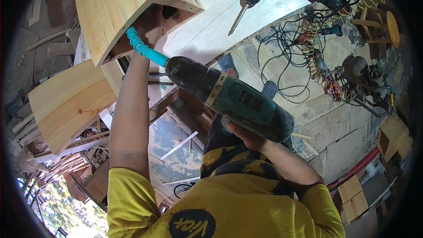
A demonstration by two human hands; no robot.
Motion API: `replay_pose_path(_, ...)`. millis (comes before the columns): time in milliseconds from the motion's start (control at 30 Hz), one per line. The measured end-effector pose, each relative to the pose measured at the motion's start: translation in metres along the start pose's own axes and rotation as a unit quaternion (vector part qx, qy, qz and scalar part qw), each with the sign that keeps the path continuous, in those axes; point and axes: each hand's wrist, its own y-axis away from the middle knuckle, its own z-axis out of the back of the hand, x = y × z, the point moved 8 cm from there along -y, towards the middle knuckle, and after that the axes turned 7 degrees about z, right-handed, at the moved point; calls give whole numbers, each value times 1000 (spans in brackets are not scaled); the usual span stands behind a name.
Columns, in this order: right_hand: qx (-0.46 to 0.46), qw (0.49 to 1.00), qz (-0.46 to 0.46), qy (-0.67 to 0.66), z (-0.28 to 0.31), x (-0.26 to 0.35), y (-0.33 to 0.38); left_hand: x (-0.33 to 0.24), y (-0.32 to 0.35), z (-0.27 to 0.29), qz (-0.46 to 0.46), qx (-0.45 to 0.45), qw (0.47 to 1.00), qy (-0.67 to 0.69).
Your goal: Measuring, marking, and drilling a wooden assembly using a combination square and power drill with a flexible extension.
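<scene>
Right hand (250, 138): fingers curled round dark-green drill (246, 105) | Left hand (151, 27): in wooden box (110, 6), fingers can't tell

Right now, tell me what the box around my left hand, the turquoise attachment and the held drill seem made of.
Box: wood, probably pine, pale and smooth, showing grain lines.
Turquoise attachment: likely plastic, satin, evenly coloured and segmented.
Held drill: apparently hard plastic housing, dusty-looking matt green and black with moulded curves.

Looks down from the head through a wide fisheye, close above yellow shirt (251, 200) and white worktop (200, 31).
</scene>
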Motion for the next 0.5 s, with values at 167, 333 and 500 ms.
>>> replay_pose_path(167, -25, 997, -24, -66, 2, -1, -7, 23, -5, -2, 104, 37, 981, 159)
replay_pose_path(333, -25, 999, -47, -5, 12, 7, -11, 31, -6, -10, 155, 55, 962, 219)
replay_pose_path(500, -44, 997, -63, 2, 13, 10, -15, 28, -7, -13, 126, 87, 973, 174)
